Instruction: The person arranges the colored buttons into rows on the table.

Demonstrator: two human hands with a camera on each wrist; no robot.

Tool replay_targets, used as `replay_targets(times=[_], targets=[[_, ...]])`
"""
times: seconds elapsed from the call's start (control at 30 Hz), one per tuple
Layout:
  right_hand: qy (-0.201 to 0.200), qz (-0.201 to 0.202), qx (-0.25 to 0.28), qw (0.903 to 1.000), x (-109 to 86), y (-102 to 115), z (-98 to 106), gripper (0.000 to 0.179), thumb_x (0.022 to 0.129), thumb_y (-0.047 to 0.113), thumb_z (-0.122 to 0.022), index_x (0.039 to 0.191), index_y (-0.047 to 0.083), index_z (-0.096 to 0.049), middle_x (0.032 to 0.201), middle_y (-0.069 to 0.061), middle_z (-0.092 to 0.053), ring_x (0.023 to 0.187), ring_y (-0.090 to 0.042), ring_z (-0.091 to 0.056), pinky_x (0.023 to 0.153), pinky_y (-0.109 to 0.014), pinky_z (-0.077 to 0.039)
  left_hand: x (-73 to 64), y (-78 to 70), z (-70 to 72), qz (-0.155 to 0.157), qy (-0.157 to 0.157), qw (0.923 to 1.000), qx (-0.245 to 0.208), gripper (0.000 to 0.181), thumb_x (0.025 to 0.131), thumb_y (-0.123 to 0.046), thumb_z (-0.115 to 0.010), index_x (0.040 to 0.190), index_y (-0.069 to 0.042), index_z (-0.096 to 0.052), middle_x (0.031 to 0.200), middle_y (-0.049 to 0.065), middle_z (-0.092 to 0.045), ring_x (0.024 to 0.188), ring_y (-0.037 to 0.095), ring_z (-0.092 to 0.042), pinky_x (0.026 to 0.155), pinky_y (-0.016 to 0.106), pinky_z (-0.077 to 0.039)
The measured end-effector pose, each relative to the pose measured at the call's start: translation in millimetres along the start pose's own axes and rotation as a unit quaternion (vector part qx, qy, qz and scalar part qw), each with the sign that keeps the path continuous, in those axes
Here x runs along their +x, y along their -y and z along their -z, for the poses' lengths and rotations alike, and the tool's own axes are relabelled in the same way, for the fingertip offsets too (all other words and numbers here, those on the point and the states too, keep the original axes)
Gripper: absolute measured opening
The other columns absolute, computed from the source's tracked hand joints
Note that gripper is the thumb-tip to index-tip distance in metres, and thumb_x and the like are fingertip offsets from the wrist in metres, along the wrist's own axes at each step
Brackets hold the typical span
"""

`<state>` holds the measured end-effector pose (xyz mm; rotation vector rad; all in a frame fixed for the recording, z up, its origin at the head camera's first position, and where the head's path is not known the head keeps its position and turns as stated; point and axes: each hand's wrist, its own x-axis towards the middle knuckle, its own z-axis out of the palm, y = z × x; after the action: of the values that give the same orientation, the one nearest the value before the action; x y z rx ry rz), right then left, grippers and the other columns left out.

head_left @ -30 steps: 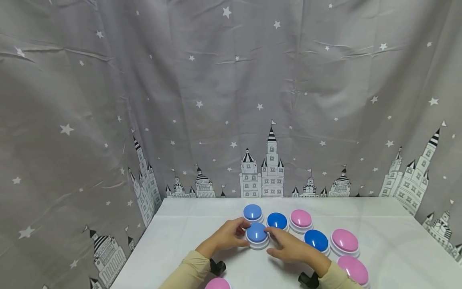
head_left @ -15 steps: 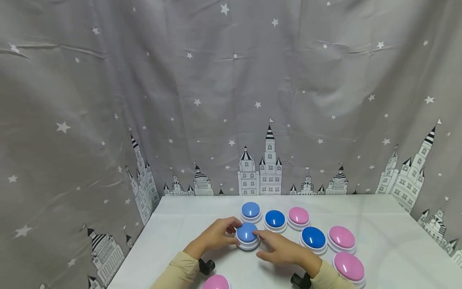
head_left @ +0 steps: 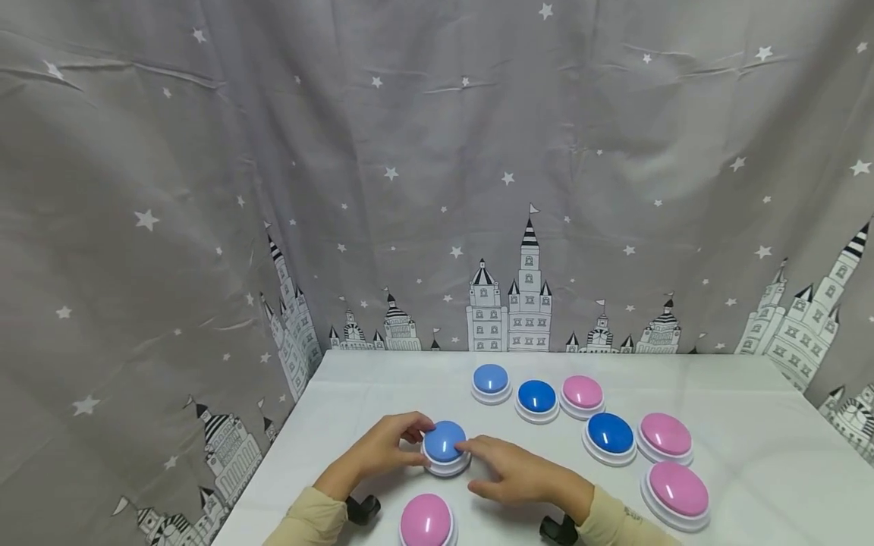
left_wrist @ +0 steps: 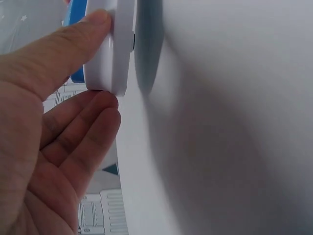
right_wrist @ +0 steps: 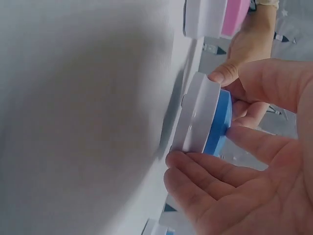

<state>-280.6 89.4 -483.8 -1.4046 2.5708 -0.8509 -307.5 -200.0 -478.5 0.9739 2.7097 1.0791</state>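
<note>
A light blue push button [head_left: 445, 441] with a white round base is between both hands, its base tilted off the white table over a shadow in both wrist views. The left hand [head_left: 385, 447] pinches its left side, thumb on the white base [left_wrist: 102, 58] and fingers at its rim. From the right, the right hand [head_left: 515, 469] touches it with fairly straight fingers. Its index fingertip meets the blue dome [right_wrist: 218, 122], other fingertips lie at the base's edge, and the thumb stands apart. A pink push button [head_left: 426, 520] sits just in front of the hands.
Behind stand another light blue button [head_left: 490, 379], a dark blue button [head_left: 536, 396] and a pink button [head_left: 583, 392]. Right of the right hand are a second dark blue button [head_left: 611, 434] and two pink buttons [head_left: 665, 434]. A grey castle-print curtain [head_left: 423, 167] hangs behind the table [head_left: 744, 409].
Both hands have moved the light blue button left and nearer the person, away from the other light blue button. The head view has shifted, showing more of the front pink button.
</note>
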Motion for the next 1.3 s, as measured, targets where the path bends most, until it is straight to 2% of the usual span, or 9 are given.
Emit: replay_targets(times=[0.23,0.33,0.57,0.67,0.83,0.9,1.0,1.13,1.3], targets=[[0.021,-0.006,-0.003,0.9998,5.3,6.1,-7.1,0.059,0.097,0.035,-0.062,0.148,0.012,-0.044,0.141,-0.006,-0.052,0.131,-0.017,-0.047,0.107,-0.039,-0.039,-14.0,7.8,-0.7,-0.005,-0.005,1.0,-0.008,0.049,0.078,-0.026,-0.086,0.119,-0.013,-0.064,0.112,-0.004,-0.066,0.094,0.012,-0.064,0.086,0.029,-0.053],[0.027,-0.012,-0.008,0.9995,7.0,7.5,-7.3,0.058,0.097,0.034,-0.062,0.148,0.013,-0.044,0.142,-0.006,-0.052,0.131,-0.017,-0.047,0.107,-0.039,-0.039,-15.4,9.3,0.0,-0.005,-0.008,0.9999,-0.013,0.05,0.077,-0.027,-0.086,0.12,-0.014,-0.064,0.112,-0.005,-0.066,0.094,0.012,-0.063,0.086,0.029,-0.053],[0.02,0.007,-0.016,0.9997,7.0,8.6,-7.6,0.056,0.096,0.032,-0.064,0.145,0.011,-0.047,0.135,-0.006,-0.055,0.122,-0.012,-0.052,0.103,-0.036,-0.043,-14.5,13.1,-1.7,0.004,-0.006,0.9996,-0.029,0.052,0.076,-0.028,-0.087,0.121,-0.015,-0.063,0.113,-0.006,-0.065,0.095,0.013,-0.063,0.088,0.03,-0.052],[0.02,0.003,-0.014,0.9997,6.0,8.3,-8.2,0.056,0.096,0.032,-0.063,0.145,0.011,-0.047,0.137,-0.006,-0.055,0.123,-0.012,-0.051,0.104,-0.036,-0.043,-13.3,13.5,-1.4,0.008,0.002,0.9993,-0.036,0.055,0.075,-0.026,-0.087,0.123,-0.016,-0.061,0.113,-0.006,-0.065,0.096,0.013,-0.062,0.088,0.031,-0.052],[0.035,-0.002,0.009,0.9993,2.4,4.2,-3.4,0.054,0.098,0.03,-0.06,0.147,0.011,-0.045,0.141,-0.006,-0.052,0.129,-0.016,-0.049,0.106,-0.038,-0.04,-8.5,9.7,2.0,0.027,0.041,0.9973,-0.055,0.057,0.078,-0.03,-0.085,0.126,-0.014,-0.058,0.117,-0.003,-0.062,0.1,0.016,-0.061,0.09,0.032,-0.051],[0.031,-0.005,0.01,0.9995,1.7,-1.5,1.4,0.052,0.099,0.028,-0.059,0.146,0.01,-0.045,0.141,-0.005,-0.053,0.13,-0.017,-0.048,0.107,-0.038,-0.039,-3.2,6.4,3.8,0.037,0.051,0.9961,-0.061,0.053,0.084,-0.032,-0.08,0.127,-0.011,-0.057,0.12,0.001,-0.061,0.103,0.018,-0.06,0.091,0.035,-0.051],[0.006,-0.021,0.001,0.9998,1.4,-14.4,10.3,0.048,0.099,0.024,-0.059,0.144,0.008,-0.047,0.139,-0.006,-0.054,0.132,-0.02,-0.047,0.109,-0.04,-0.037,9.5,1.9,3.3,0.041,0.048,0.9963,-0.058,0.048,0.091,-0.035,-0.073,0.126,-0.006,-0.058,0.122,0.007,-0.06,0.106,0.022,-0.059,0.092,0.039,-0.051],[-0.038,-0.06,-0.024,0.9972,2.8,-32.2,24.5,0.046,0.097,0.021,-0.062,0.14,0.007,-0.05,0.137,-0.007,-0.055,0.13,-0.025,-0.048,0.108,-0.045,-0.037,33.8,-3.0,-0.4,0.04,0.022,0.9986,-0.027,0.046,0.092,-0.033,-0.07,0.124,-0.002,-0.059,0.121,0.014,-0.061,0.106,0.027,-0.061,0.092,0.043,-0.05],[-0.108,-0.082,-0.112,0.9844,10.3,-48.7,41.0,0.045,0.092,0.017,-0.067,0.134,0.006,-0.055,0.128,-0.014,-0.058,0.122,-0.032,-0.052,0.103,-0.049,-0.041,68.6,-9.7,-4.4,0.058,-0.014,0.998,0.019,0.041,0.091,-0.021,-0.07,0.123,0.002,-0.058,0.121,0.019,-0.062,0.106,0.033,-0.061,0.091,0.046,-0.05]])
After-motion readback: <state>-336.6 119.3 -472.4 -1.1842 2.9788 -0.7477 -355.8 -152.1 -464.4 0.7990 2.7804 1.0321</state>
